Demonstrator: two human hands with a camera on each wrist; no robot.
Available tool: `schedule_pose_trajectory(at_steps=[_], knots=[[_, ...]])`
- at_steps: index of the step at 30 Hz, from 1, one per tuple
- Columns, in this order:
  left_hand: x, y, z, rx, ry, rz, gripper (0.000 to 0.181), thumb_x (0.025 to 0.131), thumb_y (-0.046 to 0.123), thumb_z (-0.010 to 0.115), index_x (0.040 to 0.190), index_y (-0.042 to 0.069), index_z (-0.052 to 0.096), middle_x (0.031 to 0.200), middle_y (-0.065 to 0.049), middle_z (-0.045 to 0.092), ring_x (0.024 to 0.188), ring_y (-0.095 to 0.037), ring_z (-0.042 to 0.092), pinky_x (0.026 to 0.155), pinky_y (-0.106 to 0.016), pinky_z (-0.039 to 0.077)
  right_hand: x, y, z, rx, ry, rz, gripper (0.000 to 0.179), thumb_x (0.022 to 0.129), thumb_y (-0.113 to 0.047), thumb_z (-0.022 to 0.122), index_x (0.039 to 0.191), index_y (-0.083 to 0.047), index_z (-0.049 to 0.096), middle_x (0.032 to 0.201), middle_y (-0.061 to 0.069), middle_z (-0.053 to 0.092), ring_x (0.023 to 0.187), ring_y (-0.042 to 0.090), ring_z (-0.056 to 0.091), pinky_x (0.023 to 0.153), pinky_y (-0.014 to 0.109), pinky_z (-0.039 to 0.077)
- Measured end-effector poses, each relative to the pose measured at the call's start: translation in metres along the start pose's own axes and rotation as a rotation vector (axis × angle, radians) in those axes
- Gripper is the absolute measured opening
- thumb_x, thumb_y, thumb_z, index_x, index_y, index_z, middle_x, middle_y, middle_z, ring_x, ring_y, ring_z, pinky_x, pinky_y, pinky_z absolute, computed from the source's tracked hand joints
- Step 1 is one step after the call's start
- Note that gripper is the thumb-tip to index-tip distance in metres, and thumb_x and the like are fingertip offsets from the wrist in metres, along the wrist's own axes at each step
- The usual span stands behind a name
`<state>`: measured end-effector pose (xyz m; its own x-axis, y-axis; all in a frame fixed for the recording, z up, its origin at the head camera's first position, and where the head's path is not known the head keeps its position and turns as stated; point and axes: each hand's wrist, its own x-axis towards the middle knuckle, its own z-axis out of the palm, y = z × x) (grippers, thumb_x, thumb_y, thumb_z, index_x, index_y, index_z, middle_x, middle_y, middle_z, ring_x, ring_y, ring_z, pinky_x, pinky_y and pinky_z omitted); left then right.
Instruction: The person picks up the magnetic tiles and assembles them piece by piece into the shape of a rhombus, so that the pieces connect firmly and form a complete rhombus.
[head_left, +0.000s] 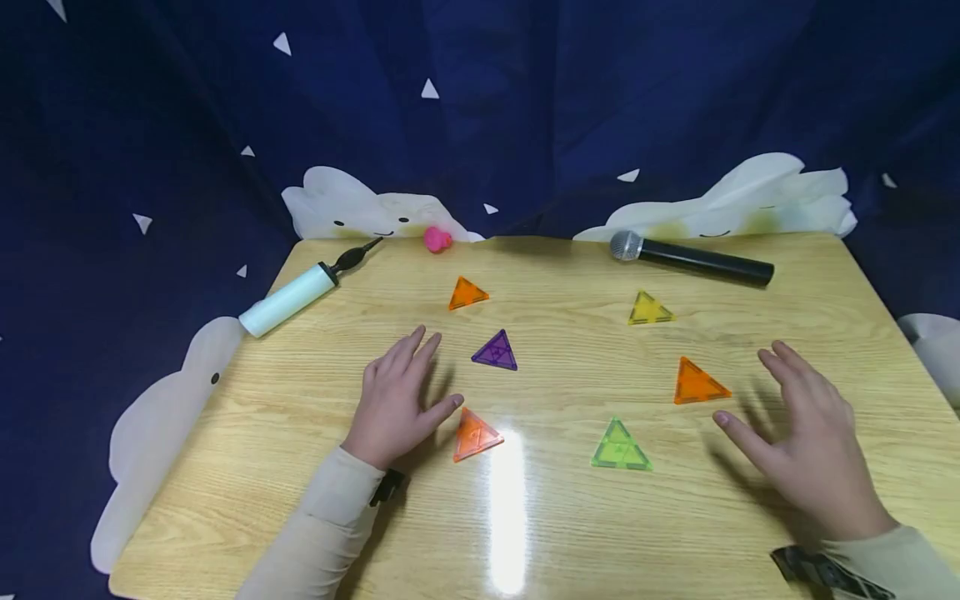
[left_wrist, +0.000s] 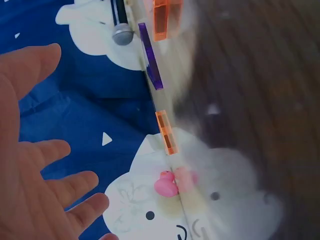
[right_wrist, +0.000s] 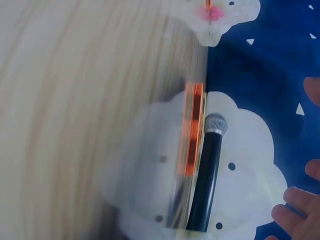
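My left hand (head_left: pixel 397 400) hovers over the wooden table with fingers spread, holding nothing. Near its thumb lies a pinkish-orange triangular tile (head_left: pixel 476 436); a purple triangular tile (head_left: pixel 497 351) lies beyond its fingertips, and an orange triangle (head_left: pixel 467 293) farther back. On the right side my right hand (head_left: pixel 810 442) is also spread and holds nothing. Just left of its thumb lies another orange triangle (head_left: pixel 699 382). A green triangle (head_left: pixel 620 447) and a yellow triangle (head_left: pixel 649 308) lie flat between the hands. The left wrist view shows the purple tile (left_wrist: pixel 150 57) edge-on.
A black microphone (head_left: pixel 693 258) lies at the back right. A pale blue hand pump (head_left: pixel 292 298) with a black nozzle rests at the back left. A small pink toy (head_left: pixel 437 240) sits by the far edge. White cloud cutouts (head_left: pixel 367 204) and a dark blue curtain (head_left: pixel 525 108) border the table (head_left: pixel 300 400).
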<state>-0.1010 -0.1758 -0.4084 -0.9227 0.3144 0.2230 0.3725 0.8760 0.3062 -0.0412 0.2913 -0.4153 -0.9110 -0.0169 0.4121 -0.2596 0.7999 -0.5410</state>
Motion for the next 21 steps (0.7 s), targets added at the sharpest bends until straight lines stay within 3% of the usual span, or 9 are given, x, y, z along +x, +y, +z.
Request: schedule_pose_trajectory(at_steps=[4, 10, 15, 21], knots=[[0.001, -0.001, 0.003, -0.008, 0.002, -0.017, 0.088, 0.086, 0.06, 0.069, 0.155, 0.016, 0.037, 0.16, -0.011, 0.034, 0.143, -0.032, 0.035, 0.103, -0.057, 0.03, 0.001, -0.008, 0.008, 0.03, -0.004, -0.01, 0.087, 0.076, -0.021, 0.087, 0.148, 0.0, 0.044, 0.155, 0.025, 0.036, 0.135, 0.057, 0.034, 0.107, 0.075, 0.015], [0.006, -0.002, 0.01, -0.038, -0.005, -0.014, 0.087, 0.086, 0.057, 0.071, 0.155, 0.016, 0.038, 0.159, -0.009, 0.036, 0.142, -0.031, 0.036, 0.103, -0.056, 0.029, 0.002, -0.024, 0.02, 0.085, -0.046, -0.005, 0.09, 0.075, -0.021, 0.088, 0.15, -0.003, 0.042, 0.155, 0.025, 0.036, 0.137, 0.055, 0.032, 0.108, 0.074, 0.012], [0.011, -0.001, 0.014, -0.076, 0.013, -0.005, 0.084, 0.087, 0.054, 0.072, 0.154, 0.015, 0.039, 0.157, -0.01, 0.039, 0.139, -0.033, 0.039, 0.101, -0.056, 0.031, 0.005, -0.037, 0.033, 0.113, -0.047, -0.023, 0.091, 0.072, -0.02, 0.091, 0.149, -0.005, 0.044, 0.149, 0.025, 0.042, 0.132, 0.053, 0.038, 0.106, 0.072, 0.021], [0.018, -0.002, 0.019, -0.12, -0.013, -0.018, 0.082, 0.088, 0.052, 0.073, 0.154, 0.016, 0.039, 0.157, -0.008, 0.039, 0.14, -0.033, 0.038, 0.103, -0.054, 0.03, 0.008, -0.051, 0.047, 0.152, -0.064, -0.019, 0.089, 0.073, -0.02, 0.091, 0.148, -0.007, 0.046, 0.145, 0.024, 0.046, 0.129, 0.049, 0.042, 0.1, 0.07, 0.029]])
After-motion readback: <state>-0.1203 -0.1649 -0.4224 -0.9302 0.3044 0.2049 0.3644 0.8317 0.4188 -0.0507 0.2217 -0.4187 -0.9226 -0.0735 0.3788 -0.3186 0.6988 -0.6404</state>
